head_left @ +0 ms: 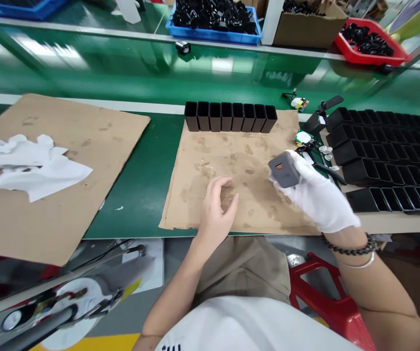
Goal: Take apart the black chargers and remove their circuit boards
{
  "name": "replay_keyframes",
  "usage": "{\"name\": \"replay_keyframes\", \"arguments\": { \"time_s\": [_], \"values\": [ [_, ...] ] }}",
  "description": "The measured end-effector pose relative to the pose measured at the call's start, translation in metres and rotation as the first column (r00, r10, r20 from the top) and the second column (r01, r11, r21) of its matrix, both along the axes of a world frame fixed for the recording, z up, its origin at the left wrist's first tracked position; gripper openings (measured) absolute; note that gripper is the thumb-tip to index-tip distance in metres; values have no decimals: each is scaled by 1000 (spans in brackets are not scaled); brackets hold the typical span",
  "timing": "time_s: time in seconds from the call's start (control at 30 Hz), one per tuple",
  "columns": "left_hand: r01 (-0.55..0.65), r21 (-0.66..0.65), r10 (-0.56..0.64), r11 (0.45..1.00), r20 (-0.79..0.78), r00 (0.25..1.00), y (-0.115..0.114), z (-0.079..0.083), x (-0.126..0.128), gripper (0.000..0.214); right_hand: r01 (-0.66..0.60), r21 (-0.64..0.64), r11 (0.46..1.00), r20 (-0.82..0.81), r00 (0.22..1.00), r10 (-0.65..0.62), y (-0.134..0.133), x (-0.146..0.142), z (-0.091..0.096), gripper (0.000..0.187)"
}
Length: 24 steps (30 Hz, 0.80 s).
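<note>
Right hand [317, 195], in a white fabric glove, is closed around a small grey plastic charger block [284, 169] with an orange port on its visible face, held just above the right part of the stained brown cardboard sheet [232, 161]. Left hand [217, 204], bare, holds nothing; fingers loosely curled, fingertips resting on the same cardboard sheet near its front edge, apart from the charger block. Row of eight open black rectangular plastic casings [231, 117] stands along the far edge of the sheet. Stacked rows of the same black casings [385, 156] lie to the right, beside the gloved hand. Crumpled white cloth [30, 165] lies on a second, larger cardboard sheet [67, 146] to the left, on the green work table [140, 180]. Blue bin of black parts [213, 22] and red bin of black parts [369, 41] sit beyond the belt
</note>
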<state>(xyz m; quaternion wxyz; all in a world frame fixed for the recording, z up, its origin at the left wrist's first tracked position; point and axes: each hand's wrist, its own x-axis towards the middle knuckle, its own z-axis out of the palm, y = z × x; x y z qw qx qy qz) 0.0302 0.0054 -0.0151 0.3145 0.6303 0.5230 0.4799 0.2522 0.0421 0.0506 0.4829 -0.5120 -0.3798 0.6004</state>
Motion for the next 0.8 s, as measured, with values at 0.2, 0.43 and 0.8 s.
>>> {"name": "replay_keyframes", "arguments": {
  "time_s": [0.2, 0.43, 0.8],
  "values": [
    [60, -48, -60, 997, 3, 998, 2, 5, -2, 18, -147, -111, 983, -210, 970, 121, 14, -17, 50, 15],
    [87, -98, -89, 991, -16, 996, -2, 5, -4, 18, -83, -29, 996, -150, 986, 78, 47, -29, 64, 17],
    [95, -41, -101, 995, -211, 972, -2, 4, -2, 22, -93, 179, 979, 860, 498, -109, 284, -25, 36, 56]
  ]
}}
